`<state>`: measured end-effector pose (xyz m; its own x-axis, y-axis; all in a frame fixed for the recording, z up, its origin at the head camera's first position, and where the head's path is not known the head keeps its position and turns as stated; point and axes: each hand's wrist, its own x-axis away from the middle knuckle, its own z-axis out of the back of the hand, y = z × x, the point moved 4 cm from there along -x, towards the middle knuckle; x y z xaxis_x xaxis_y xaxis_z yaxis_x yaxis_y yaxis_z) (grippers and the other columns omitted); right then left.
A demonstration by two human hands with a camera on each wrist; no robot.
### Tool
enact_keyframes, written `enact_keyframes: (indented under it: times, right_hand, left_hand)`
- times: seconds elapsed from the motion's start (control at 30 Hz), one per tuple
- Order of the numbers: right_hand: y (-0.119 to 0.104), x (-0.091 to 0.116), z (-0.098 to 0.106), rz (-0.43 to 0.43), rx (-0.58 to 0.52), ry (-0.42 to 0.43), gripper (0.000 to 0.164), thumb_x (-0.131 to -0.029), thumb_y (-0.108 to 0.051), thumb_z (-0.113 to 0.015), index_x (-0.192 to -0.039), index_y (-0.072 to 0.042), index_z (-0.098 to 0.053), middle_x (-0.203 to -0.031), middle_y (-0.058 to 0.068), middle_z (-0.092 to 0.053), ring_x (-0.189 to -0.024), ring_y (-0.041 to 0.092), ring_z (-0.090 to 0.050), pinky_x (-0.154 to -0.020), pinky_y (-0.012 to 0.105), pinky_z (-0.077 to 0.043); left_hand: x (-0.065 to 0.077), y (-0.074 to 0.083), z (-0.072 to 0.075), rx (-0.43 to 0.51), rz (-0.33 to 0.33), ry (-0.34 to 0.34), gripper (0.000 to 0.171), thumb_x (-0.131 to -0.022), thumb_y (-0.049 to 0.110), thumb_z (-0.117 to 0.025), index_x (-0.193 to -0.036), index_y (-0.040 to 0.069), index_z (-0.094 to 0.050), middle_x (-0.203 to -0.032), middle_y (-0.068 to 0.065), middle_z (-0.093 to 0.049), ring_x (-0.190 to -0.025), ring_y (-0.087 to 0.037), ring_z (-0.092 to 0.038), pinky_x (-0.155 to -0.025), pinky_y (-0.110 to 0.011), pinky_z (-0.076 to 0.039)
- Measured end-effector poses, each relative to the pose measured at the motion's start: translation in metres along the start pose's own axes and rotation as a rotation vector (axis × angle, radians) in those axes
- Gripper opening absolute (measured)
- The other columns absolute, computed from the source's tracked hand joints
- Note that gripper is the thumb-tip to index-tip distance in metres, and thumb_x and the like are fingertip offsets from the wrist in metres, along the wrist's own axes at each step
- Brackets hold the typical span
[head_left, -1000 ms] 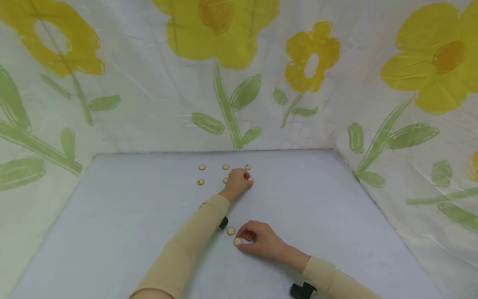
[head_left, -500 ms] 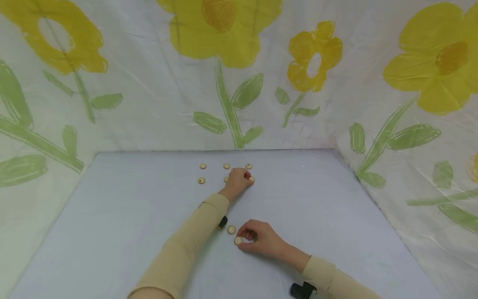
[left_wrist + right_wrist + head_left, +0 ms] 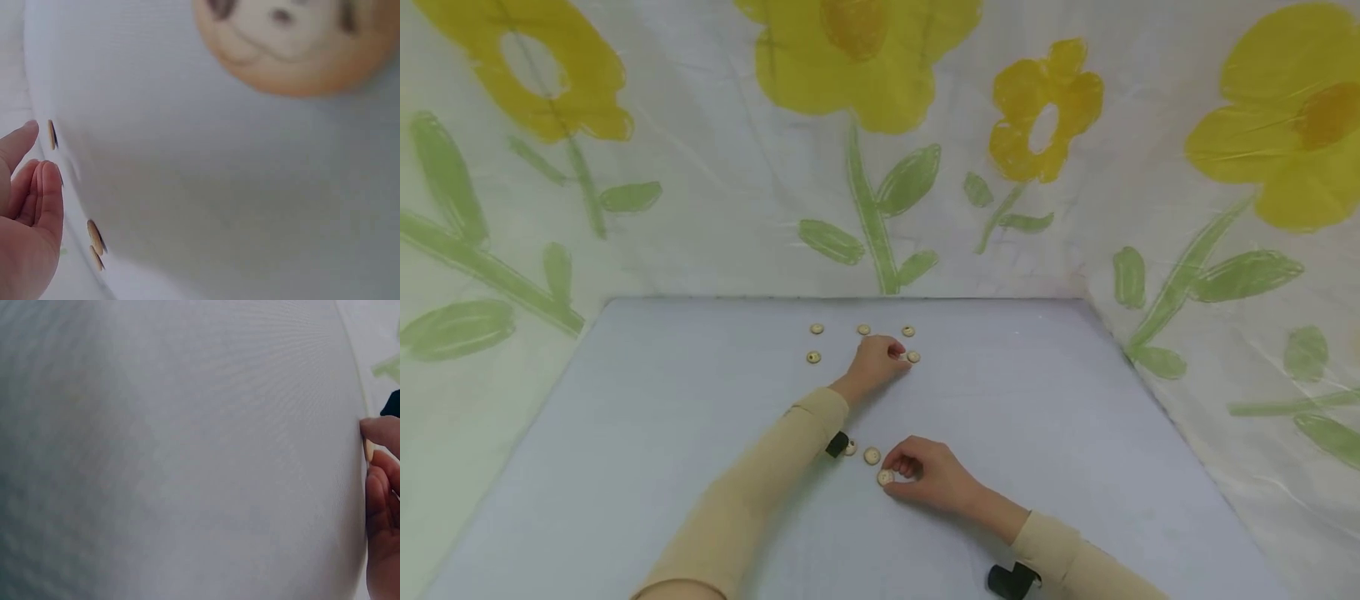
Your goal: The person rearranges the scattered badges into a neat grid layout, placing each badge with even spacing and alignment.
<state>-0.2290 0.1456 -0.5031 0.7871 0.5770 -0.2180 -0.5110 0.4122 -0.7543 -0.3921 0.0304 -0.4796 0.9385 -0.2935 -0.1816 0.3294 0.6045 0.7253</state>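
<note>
In the head view my left hand (image 3: 874, 365) reaches over the far part of the table. Its thumb and fingers are parted beside a small round tan disc (image 3: 913, 357), with a gap between them in the left wrist view. Nearer to me, my right hand (image 3: 934, 475) pinches another tan disc (image 3: 886, 477) by its edges at the table surface. That disc's edge (image 3: 369, 450) shows between thumb and finger in the right wrist view. Close up, a disc (image 3: 294, 44) bears a dark-spotted animal face.
Several discs stand in rows at the back, among them the far-left disc (image 3: 817, 328) and the front-left disc (image 3: 813, 357). A loose disc (image 3: 872, 456) lies left of my right hand, another partly behind the left wrist camera (image 3: 837, 444). A flowered curtain (image 3: 737, 208) borders the table.
My left hand has let go of the disc at the back row's right end and drawn slightly left. A disc near the left wrist camera has come into sight. The right hand keeps its pinch.
</note>
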Motion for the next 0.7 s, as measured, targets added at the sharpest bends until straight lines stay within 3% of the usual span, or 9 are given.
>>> enact_keyframes:
  times: [0.33, 0.7]
  right_hand:
    - [0.0, -0.001, 0.0, 0.004, 0.027, 0.002, 0.02, -0.082, -0.015, -0.079, -0.1, -0.015, -0.069, -0.086, -0.006, -0.062, -0.078, 0.006, -0.057, -0.07, 0.022, -0.051]
    - [-0.001, -0.002, -0.001, -0.02, 0.04, 0.007, 0.021, -0.081, -0.017, -0.08, -0.099, -0.02, -0.069, -0.085, -0.009, -0.06, -0.078, 0.007, -0.056, -0.07, 0.023, -0.05]
  left_hand:
    - [0.024, -0.002, 0.023, 0.048, 0.06, -0.038, 0.026, -0.079, 0.018, -0.082, -0.098, 0.002, -0.073, -0.088, -0.005, -0.07, -0.083, -0.016, -0.063, -0.076, -0.028, -0.051]
    - [0.056, -0.005, 0.044, 0.041, 0.052, -0.081, 0.027, -0.079, 0.025, -0.082, -0.097, 0.006, -0.074, -0.085, 0.001, -0.067, -0.078, -0.012, -0.059, -0.071, -0.026, -0.049]
